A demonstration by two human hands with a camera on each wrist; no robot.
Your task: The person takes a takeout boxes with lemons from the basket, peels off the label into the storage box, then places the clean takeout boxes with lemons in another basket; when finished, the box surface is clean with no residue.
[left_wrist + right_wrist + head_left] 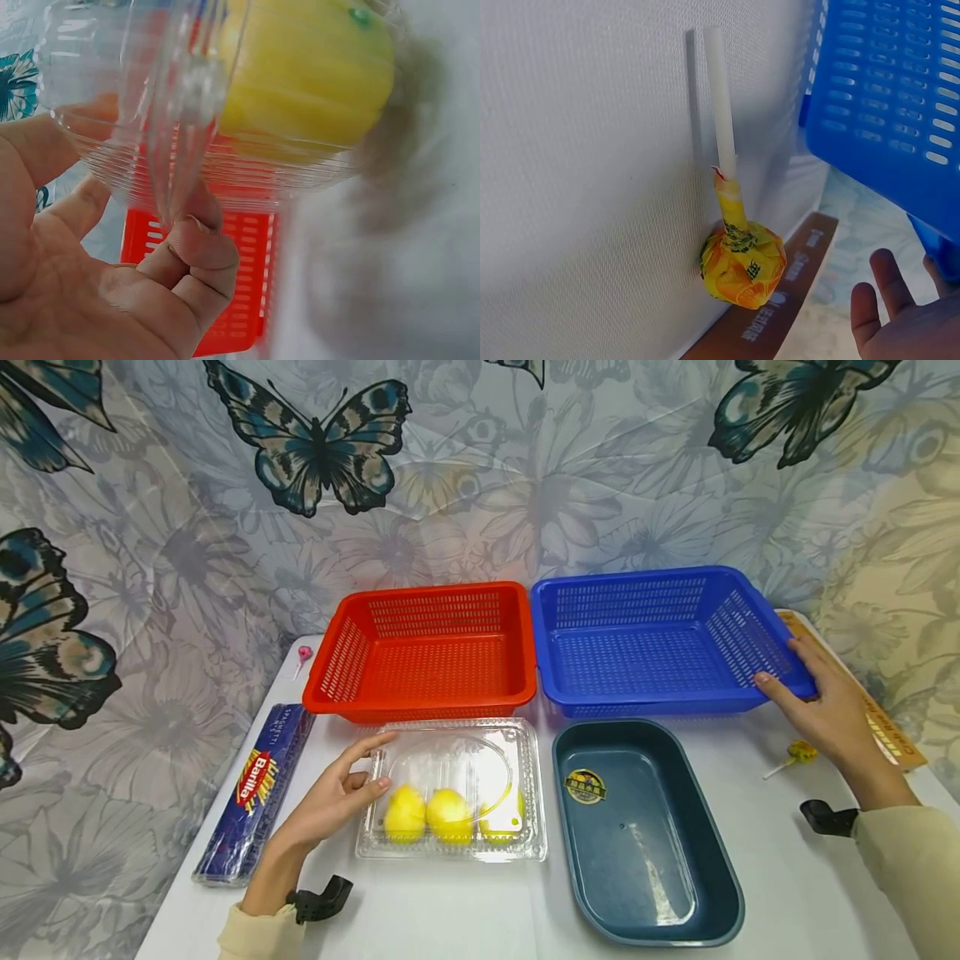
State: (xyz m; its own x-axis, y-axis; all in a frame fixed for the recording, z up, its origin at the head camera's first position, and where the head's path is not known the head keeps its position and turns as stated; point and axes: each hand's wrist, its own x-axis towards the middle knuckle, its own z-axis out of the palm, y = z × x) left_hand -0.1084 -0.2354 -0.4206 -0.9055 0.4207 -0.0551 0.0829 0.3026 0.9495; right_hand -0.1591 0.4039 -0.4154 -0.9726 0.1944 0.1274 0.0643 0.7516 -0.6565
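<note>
At the tabletop's (465, 910) left edge lies a blue spaghetti packet (255, 789), just beside the left hand (333, 797), whose relaxed, straight fingers (196, 247) touch the left wall of the clear clamshell box (453, 789) holding yellow lemons (448, 814). Behind it sits the red basket (427, 647); bare tabletop lies in front. Further right stands a teal tray (645, 835), then the blue basket (652, 635), its right rim under the right hand (825, 702), fingers flat, a yellow lollipop (742, 262) just beside

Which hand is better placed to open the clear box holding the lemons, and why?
Probably the left hand: its fingers already touch the left edge of the clear box with the lemons. The right hand rests far off on the blue basket.
</note>
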